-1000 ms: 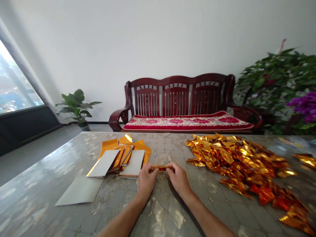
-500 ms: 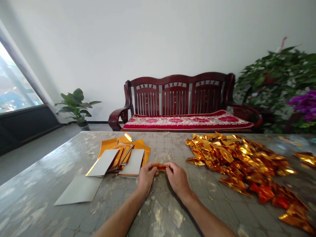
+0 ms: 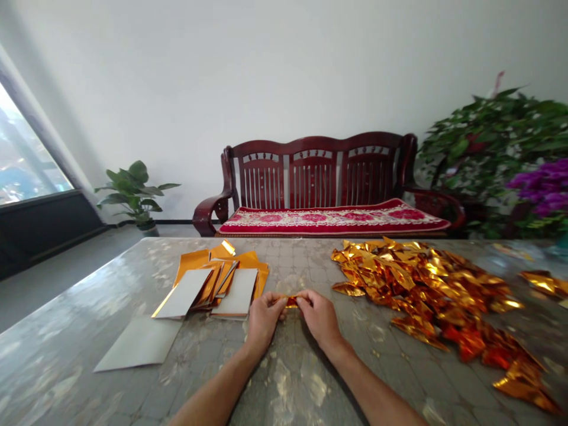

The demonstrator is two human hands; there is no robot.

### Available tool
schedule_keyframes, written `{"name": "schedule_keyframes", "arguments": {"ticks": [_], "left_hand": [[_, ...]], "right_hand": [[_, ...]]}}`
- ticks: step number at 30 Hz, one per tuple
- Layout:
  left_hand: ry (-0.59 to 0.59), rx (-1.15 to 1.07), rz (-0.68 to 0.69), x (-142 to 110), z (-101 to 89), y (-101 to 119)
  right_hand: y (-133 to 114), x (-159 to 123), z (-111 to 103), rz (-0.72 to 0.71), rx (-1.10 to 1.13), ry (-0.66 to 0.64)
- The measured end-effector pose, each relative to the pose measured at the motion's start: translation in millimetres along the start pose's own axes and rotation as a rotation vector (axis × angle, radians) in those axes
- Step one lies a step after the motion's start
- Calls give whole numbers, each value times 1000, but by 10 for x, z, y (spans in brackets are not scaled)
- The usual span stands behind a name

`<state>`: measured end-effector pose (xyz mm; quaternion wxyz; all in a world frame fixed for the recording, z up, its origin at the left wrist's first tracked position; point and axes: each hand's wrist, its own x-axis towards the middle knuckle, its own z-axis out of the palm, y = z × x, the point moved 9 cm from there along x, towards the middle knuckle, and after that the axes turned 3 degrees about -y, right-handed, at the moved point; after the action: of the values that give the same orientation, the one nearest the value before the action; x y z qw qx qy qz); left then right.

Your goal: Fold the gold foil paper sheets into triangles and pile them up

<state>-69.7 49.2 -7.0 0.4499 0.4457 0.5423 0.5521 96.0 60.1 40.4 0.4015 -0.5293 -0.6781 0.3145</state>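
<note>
Between my two hands is a small strip of folded gold foil paper (image 3: 291, 302), just above or on the table; I cannot tell which. My left hand (image 3: 265, 316) pinches its left end, and my right hand (image 3: 318, 315) pinches the right end. Only the shiny middle of the strip shows; my fingers cover both ends. Left of my hands lies a loose stack of gold foil sheets (image 3: 190, 260), some with the pale back up, such as one pale sheet (image 3: 236, 291). A big heap of folded gold foil pieces (image 3: 408, 275) spreads to the right.
A single pale sheet (image 3: 137, 343) lies at the front left of the patterned table (image 3: 288, 378). Clear plastic (image 3: 519, 251) rests at the back right. Beyond the table stand a dark red wooden bench (image 3: 315, 171), a potted plant (image 3: 137, 192) and purple flowers (image 3: 544, 186).
My fingers and thumbs have shifted slightly on the foil strip, with less of its length showing between them. The whole view has turned a little to the right.
</note>
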Motion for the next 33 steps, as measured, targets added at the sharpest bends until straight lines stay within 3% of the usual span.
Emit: {"name": "schedule_keyframes", "arguments": {"ticks": [12, 23, 33], "left_hand": [[-22, 60, -26, 12, 52, 70], [-61, -132, -65, -66, 122, 103], [-138, -211, -62, -114, 224, 137]], "right_hand": [[143, 17, 94, 82, 106, -54], [194, -7, 195, 157, 386, -110], [103, -54, 140, 132, 400, -96]]}}
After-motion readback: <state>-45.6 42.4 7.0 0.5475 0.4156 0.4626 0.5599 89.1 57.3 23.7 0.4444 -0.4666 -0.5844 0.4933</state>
